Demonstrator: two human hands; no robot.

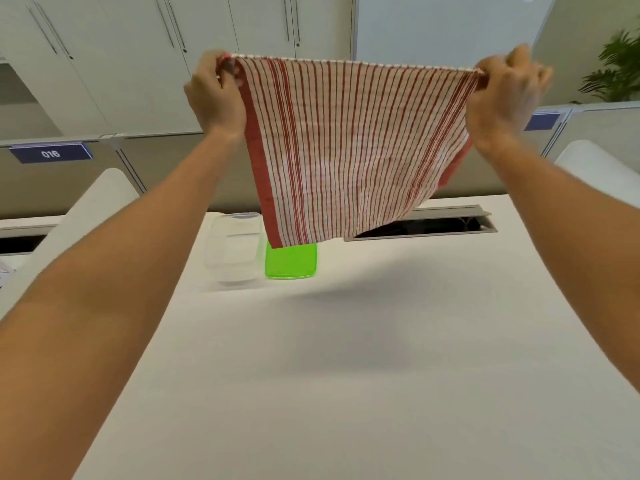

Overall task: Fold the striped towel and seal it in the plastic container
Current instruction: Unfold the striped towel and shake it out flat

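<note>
left fingers [227, 69]: pinched shut on the towel's top left corner, left hand [213, 93] raised well above the tabletop.
right fingers [485, 76]: closed on the top right corner, right hand [505, 95] level with the other.
striped towel [349, 147]: red and white, hanging in the air between both hands, top edge pulled taut and straight, stripes running down. Lower edge hangs free above the far part of the tabletop. A red flap shows behind the right side, so it looks possibly doubled already; can't confirm.
why held so: my read, stretching it flat so the corners line up before the next fold.
plastic container [232, 251]: clear, open, near the far left edge of the tabletop [346, 375].
green lid [291, 263]: flat, just beside the container on its right, partly behind the towel's lower corner. Off, so sealing not yet done.
cable slot [422, 225]: open, far edge, right of the lid.
writing: blue tag [51, 153] on the partition reads "016". A second blue tag on the right is unreadable.
</note>
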